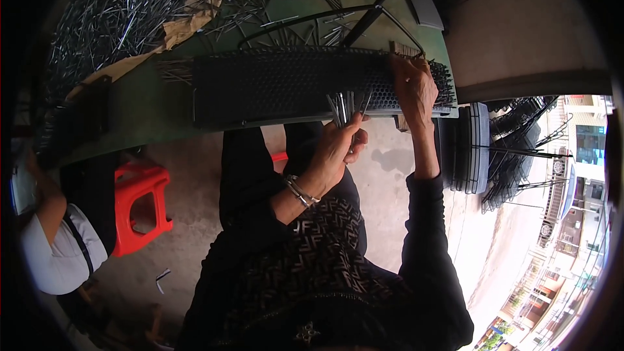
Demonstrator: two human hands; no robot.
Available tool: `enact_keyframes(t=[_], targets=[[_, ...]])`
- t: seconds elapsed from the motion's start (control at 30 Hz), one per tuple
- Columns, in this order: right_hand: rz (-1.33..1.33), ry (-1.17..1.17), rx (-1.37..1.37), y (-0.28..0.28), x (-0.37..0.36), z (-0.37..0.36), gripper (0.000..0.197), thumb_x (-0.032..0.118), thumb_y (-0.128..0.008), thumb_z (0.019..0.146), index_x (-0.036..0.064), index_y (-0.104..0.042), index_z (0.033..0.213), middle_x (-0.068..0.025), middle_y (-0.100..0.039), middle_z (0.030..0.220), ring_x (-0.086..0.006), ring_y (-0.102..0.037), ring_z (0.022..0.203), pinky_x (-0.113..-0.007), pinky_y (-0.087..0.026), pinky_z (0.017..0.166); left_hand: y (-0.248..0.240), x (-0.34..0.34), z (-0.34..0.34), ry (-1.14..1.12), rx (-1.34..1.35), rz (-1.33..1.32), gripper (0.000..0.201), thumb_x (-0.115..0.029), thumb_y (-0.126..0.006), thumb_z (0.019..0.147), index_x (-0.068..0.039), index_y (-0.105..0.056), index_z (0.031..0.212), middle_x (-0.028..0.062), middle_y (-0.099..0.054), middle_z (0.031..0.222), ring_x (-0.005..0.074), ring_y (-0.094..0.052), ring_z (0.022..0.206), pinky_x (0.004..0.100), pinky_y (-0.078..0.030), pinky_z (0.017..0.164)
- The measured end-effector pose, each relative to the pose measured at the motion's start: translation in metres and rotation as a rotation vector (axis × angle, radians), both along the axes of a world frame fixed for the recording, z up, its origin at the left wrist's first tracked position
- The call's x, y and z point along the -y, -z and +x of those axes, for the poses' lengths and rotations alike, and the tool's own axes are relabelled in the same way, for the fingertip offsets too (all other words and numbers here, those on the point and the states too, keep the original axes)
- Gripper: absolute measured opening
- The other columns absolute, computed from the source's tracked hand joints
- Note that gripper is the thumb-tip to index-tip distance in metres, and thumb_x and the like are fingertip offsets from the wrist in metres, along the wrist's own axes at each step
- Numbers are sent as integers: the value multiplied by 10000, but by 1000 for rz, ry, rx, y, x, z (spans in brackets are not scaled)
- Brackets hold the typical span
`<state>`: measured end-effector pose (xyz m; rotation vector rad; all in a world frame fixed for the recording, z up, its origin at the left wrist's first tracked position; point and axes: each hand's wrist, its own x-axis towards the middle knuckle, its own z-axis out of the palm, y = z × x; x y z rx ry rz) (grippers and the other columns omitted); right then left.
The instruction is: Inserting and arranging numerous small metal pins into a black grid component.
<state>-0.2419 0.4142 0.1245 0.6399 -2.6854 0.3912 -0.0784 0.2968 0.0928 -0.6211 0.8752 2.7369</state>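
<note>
A long black panel full of small round holes lies along the front edge of the green table. Just in front of it, my left hand is closed around a bundle of thin metal strips, their ends fanning upward. My right hand reaches over the panel's right part, its fingers bent down at the far edge. What those fingertips pinch is hidden behind the hand. Dark pieces stand in the holes at the panel's right end. A small ribbed block shows just beyond my right fingers.
A large heap of metal strips lies on brown paper at the far left, with more scattered behind the panel. A black bent-rod frame rises there. A red stool and another person's arm are at left; dark racks stand right.
</note>
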Motion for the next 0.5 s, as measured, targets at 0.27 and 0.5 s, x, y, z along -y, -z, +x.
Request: enact_keyframes(t=[0.27, 0.5], targets=[[-444, -128, 847, -26, -11, 33, 339, 318, -611, 963, -12, -683, 947, -27, -619, 732, -77, -548, 673, -245, -450, 614, -6, 1, -3, -11, -11, -6, 279, -334, -612, 965, -62, -645, 1016, 17, -599, 714, 41, -482, 561, 169, -277, 432], [-541, -343, 1082, -19, -21, 37, 170, 134, -639, 920, -31, -671, 945, -43, -639, 756, -97, -589, 672, -243, -481, 621, -6, -1, -3, 45, -52, -165, 251, -281, -583, 976, -51, -621, 1069, 79, -672, 837, 58, -526, 605, 170, -281, 419]])
